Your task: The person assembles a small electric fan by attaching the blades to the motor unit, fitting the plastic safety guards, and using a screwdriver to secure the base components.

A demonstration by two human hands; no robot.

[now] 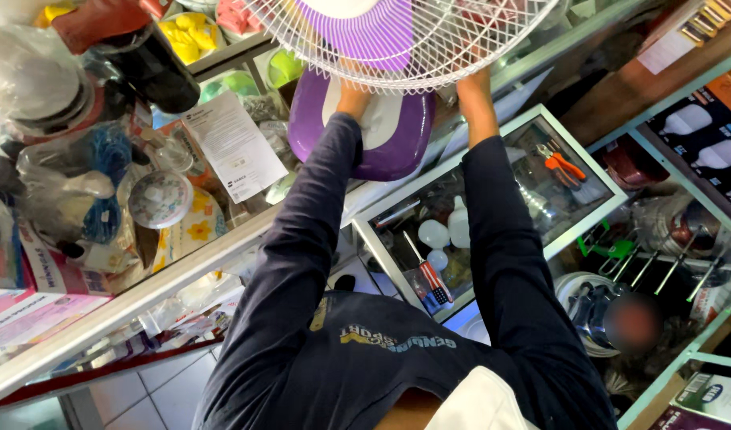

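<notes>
A table fan stands on the glass counter, with a white wire grille (pixel 429 56), purple blades (pixel 365 32) and a purple and white base (pixel 397 135). Both my arms, in dark blue sleeves, reach up to the grille's lower rim. My left hand (pixel 352 97) meets the rim above the base. My right hand (pixel 473 86) grips the rim further right. The fingers of both hands are largely hidden behind the wires.
The glass display counter (pixel 493 151) holds white bulbs (pixel 434 233), a screwdriver (pixel 425 271) and orange-handled pliers (pixel 563 163). A printed paper sheet (pixel 234 143) lies left of the base. Bagged goods (pixel 70 183) crowd the left, bulb boxes (pixel 700 135) the right.
</notes>
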